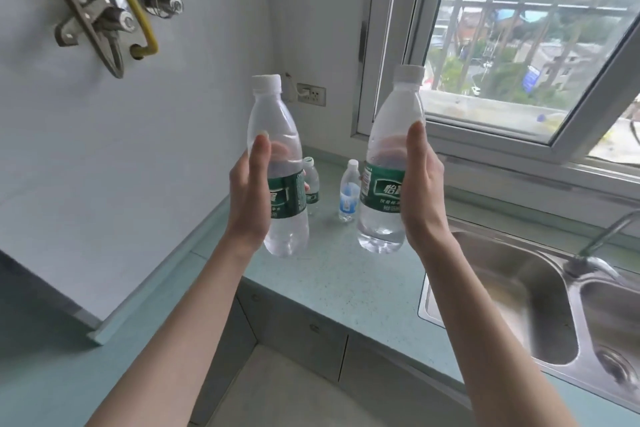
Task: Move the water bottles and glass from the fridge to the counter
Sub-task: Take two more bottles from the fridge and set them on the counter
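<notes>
The left hand (250, 196) has its grip closed round a clear water bottle (277, 163) with a green label and white cap, thumb up the near side, fingers wrapped behind and showing through the plastic. The right hand (420, 191) grips a second green-labelled bottle (389, 163) the same way, thumb along its right side. Both bottles are held upright in the air above the pale green worktop (332, 274), apart from each other, the left one partly filled and the right one fuller.

Between and behind them, two smaller bottles stand on the worktop near the back wall: a small green-labelled bottle (311, 184), partly hidden behind the left-hand one, and a small blue-labelled bottle (349, 191) just beside the right-hand one.

To the right a steel double sink (519, 305) is set into the worktop, with a tap (602, 243) at its far edge. A wall socket (311, 94) sits on the back wall, and an open window (519, 45) with bars looks out over buildings. Metal fittings and a yellow hose (136, 10) hang on the upper left wall.
</notes>
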The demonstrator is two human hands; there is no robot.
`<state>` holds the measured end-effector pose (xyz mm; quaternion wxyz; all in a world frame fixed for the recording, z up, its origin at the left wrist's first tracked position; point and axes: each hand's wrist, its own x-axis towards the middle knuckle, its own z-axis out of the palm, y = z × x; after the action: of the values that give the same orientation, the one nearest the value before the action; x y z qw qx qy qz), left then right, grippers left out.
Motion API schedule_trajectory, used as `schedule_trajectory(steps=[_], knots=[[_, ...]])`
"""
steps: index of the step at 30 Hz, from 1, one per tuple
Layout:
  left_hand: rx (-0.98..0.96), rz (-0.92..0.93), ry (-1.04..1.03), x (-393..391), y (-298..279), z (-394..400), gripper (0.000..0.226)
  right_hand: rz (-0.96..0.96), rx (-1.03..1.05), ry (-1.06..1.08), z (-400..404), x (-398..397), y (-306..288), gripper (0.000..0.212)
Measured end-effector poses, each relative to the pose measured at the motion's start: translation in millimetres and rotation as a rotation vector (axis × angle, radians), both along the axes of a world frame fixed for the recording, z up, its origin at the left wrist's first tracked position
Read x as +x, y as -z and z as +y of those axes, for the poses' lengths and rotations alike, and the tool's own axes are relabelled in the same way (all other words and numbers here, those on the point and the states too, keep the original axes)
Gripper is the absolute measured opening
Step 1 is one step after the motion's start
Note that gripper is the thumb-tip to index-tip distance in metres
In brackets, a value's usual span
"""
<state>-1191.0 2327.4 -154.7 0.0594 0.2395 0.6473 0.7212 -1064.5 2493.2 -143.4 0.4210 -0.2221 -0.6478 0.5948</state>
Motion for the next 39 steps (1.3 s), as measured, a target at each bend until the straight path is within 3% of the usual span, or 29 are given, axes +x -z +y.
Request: schedule_trajectory(steps=[4, 9, 12, 18, 23, 28, 31, 36, 39], knots=[[-0.034, 0.012, -0.039, -27.0, 10.4, 4.2, 0.084, -0.046, -0.025, -0.005, 6.3, -24.4, 12.7, 0.071], [-0.058, 0.007, -0.017, -67.0, 24.3, 16.4, 0.086, -0.073, -0.075, -0.028, 16.8, -55.9, 31.9, 0.090], [-0.060, 0.000, 0.001, -92.1, 36.6, 26.9, 0.070, -0.067, -0.086, -0.027, 25.2, -77.1, 44.7, 0.090], [-0.048, -0.090, 0.053, -138.2, 69.9, 48.1, 0.072, -0.113, -0.110, -0.015, 42.9, -118.7, 74.3, 0.077], [-0.111, -0.110, 0.088, -175.7, 98.1, 63.6, 0.046, -0.196, -0.093, 0.015, 53.7, -143.8, 99.8, 0.064], [-0.191, -0.130, 0.158, -206.7, 140.5, 76.6, 0.063, -0.309, -0.084, 0.028, 59.1, -157.4, 131.9, 0.040], [-0.233, -0.160, 0.178, -218.6, 165.8, 80.1, 0.067, -0.369, -0.087, 0.062, 59.9, -161.9, 151.9, 0.041], [-0.309, -0.193, 0.180, -222.1, 196.9, 87.3, 0.049, -0.473, -0.079, 0.100, 63.5, -162.7, 182.3, 0.042], [-0.396, -0.183, 0.183, -223.2, 215.5, 92.6, 0.054, -0.502, -0.119, 0.089, 69.2, -161.8, 195.7, 0.043]])
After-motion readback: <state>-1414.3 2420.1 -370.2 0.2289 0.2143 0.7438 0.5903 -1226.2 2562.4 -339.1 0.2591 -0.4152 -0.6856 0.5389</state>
